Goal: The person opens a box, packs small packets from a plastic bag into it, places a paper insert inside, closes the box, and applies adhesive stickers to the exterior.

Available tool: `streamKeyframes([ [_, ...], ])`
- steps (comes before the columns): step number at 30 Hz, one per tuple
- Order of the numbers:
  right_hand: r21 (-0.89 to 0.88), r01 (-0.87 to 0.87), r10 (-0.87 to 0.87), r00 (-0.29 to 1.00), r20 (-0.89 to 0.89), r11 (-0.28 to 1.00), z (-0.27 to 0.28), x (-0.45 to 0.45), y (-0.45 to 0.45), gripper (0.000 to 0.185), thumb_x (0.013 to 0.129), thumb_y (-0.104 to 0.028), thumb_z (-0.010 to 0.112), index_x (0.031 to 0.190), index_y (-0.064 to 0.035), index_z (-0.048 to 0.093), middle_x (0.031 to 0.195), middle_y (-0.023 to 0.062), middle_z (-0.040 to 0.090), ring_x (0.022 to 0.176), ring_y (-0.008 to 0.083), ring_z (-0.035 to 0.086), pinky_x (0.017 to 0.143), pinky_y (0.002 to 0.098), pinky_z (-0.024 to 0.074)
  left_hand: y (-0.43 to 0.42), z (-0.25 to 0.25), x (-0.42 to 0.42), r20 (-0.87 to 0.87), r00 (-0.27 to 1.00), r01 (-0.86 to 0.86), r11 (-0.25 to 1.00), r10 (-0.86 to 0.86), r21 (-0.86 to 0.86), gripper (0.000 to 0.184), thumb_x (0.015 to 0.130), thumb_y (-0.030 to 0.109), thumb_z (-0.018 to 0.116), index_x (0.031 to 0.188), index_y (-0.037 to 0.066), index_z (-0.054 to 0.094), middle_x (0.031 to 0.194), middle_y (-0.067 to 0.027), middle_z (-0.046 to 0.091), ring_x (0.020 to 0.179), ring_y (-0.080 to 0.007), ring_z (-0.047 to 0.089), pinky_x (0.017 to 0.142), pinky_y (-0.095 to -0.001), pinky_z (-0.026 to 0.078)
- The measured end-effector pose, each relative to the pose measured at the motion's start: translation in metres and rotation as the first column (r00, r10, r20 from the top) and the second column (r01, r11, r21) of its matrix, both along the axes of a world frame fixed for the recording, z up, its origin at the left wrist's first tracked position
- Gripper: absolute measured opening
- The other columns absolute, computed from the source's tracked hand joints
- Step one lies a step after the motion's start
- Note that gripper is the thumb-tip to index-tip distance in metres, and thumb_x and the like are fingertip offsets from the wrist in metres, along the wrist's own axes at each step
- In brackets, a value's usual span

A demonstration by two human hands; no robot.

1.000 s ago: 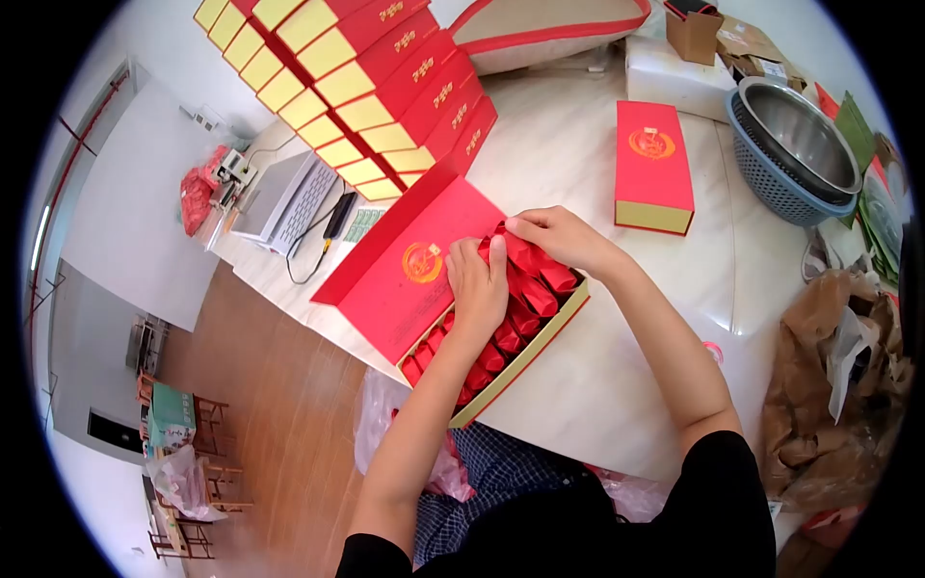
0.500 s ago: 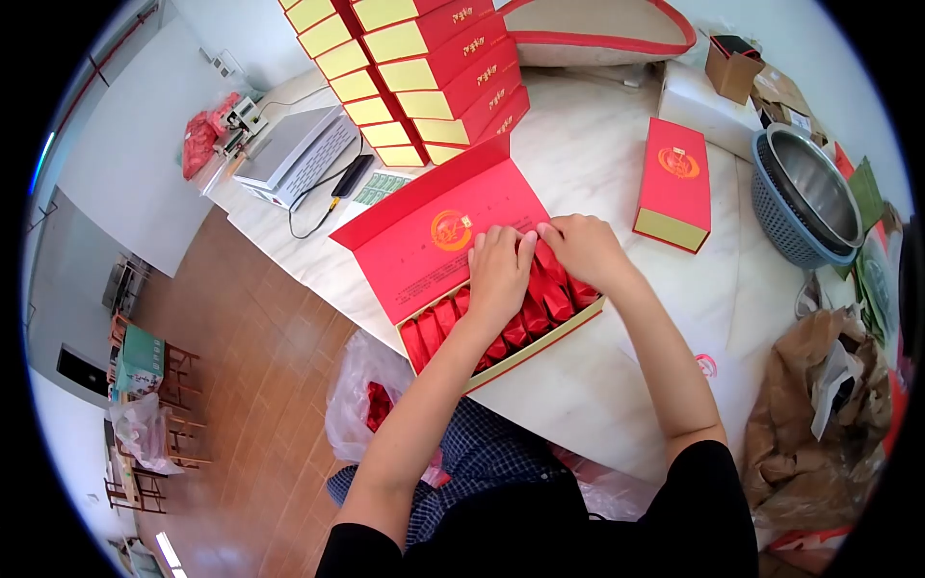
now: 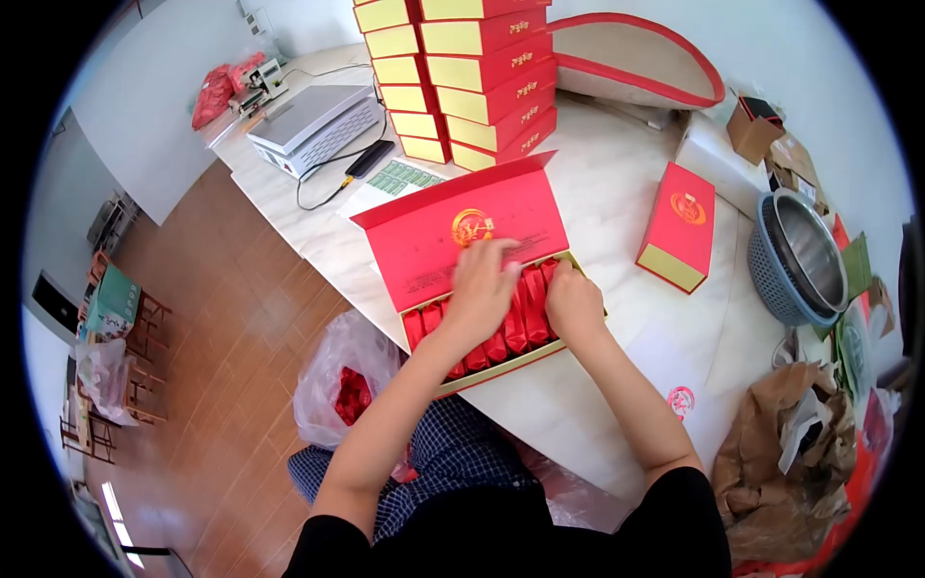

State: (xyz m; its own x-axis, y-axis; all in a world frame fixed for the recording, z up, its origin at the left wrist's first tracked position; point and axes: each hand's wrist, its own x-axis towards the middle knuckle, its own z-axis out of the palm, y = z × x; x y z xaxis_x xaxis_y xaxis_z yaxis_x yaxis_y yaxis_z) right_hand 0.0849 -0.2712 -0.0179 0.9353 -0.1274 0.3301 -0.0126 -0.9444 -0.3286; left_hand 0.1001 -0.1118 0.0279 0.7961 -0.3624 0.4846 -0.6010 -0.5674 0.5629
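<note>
"How full is that open box in the middle of the frame?"

"Nearly packed, I'd say. Red packets (image 3: 515, 328) stand side by side along the open box (image 3: 509, 370), though the hands cover part of the row, so I can't swear there's no gap. The lid (image 3: 409, 241) is folded back on the worktop (image 3: 602, 212), so closing it is left undone."

"And the hands?"

"The left hand (image 3: 482, 289) is over the middle of the box, loosely open, fingers spread and blurred by motion; I don't see it holding anything. The right hand (image 3: 575, 301) is curled down onto the packets at the right end. Whether it's pinching one, I can't tell from here."

"Any others finished?"

"There's a shut box (image 3: 679, 212) to the right, and a tall stack of boxes (image 3: 496, 82) at the top centre. They look closed, but what's inside is hidden."

"What about that bag (image 3: 318, 380), lower left?"

"Clear plastic, hanging by the person's lap, with something red and shiny (image 3: 354, 395) inside. Over at the right edge, a metal bowl (image 3: 811, 241) sits in a blue basket (image 3: 769, 265)."
</note>
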Motion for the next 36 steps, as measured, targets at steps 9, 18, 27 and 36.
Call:
streamKeyframes([
  [9,0.105,-0.034,0.04,0.998,-0.052,0.994,0.017,-0.004,0.005,0.042,0.094,-0.037,0.049,0.093,0.0049,0.055,0.08,0.0265,0.064,0.076,0.0435,0.063,0.069,0.0504,0.0499,0.094,-0.064,-0.079,-0.406,0.91,-0.329,0.74,0.083,-0.587,0.061,0.098,0.025,0.042,0.145,-0.003,0.015,0.148,-0.0205,0.023,0.138,-0.032,0.021,0.114,-0.0399,0.016],
  [18,0.177,-0.113,0.156,0.955,-0.253,0.978,0.038,-0.013,0.039,0.071,0.088,-0.056,0.051,0.12,0.0066,0.05,0.101,0.0288,0.063,0.1,0.044,0.059,0.088,0.0469,0.0451,0.086,-0.063,-0.084,-0.265,0.962,-0.235,0.689,0.065,-0.686,0.064,0.097,0.023,0.045,0.145,-0.004,0.012,0.15,-0.0201,0.016,0.141,-0.0299,0.013,0.115,-0.0368,0.008],
  [27,0.343,-0.231,0.294,0.945,-0.144,0.91,0.013,0.017,0.02,0.054,0.095,-0.038,0.051,0.127,0.0053,0.043,0.123,0.0231,0.053,0.118,0.0336,0.049,0.1,0.0373,0.0364,0.101,-0.073,-0.09,-0.377,0.925,-0.254,0.671,-0.041,-0.697,0.067,0.097,0.036,0.046,0.143,-0.004,0.016,0.145,-0.0268,0.02,0.139,-0.0375,0.015,0.114,-0.0414,0.014],
  [36,0.108,-0.328,0.274,0.898,0.345,0.938,0.067,-0.037,0.181,0.033,0.094,-0.015,0.05,0.121,0.0029,0.05,0.123,0.0182,0.053,0.111,0.0291,0.051,0.097,0.0378,0.0383,0.299,-0.143,-0.095,-0.46,0.821,-0.56,0.32,0.338,-0.765,0.019,0.094,0.013,0.049,0.107,0.002,0.057,0.103,-0.0085,0.058,0.095,-0.019,0.055,0.086,-0.0278,0.043],
])
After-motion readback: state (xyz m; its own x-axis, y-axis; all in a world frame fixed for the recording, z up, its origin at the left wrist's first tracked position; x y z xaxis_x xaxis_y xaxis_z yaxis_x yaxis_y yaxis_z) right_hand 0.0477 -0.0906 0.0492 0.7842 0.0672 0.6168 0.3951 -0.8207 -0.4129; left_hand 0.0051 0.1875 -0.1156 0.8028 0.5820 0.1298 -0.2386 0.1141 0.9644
